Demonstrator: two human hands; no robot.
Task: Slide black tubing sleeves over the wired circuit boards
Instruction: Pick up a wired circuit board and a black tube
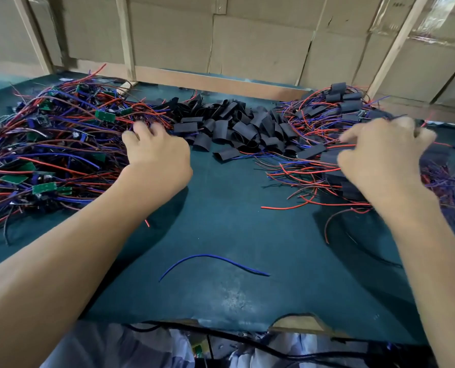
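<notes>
A: The left hand (156,152) at ten o'clock has curled fingers in the wired boards (48,144). The right hand (383,158) at two o'clock, fingers bent, I can't tell.

B: A blue wire (213,264) lies near on the tabletop (234,221). Black sleeves (231,126) sit far off at twelve o'clock.

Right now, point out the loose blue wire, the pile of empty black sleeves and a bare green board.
loose blue wire (213,257): head view, middle of its arc on the mat.
pile of empty black sleeves (229,128): head view, centre of the heap.
bare green board (105,116): head view, its flat face.
</notes>
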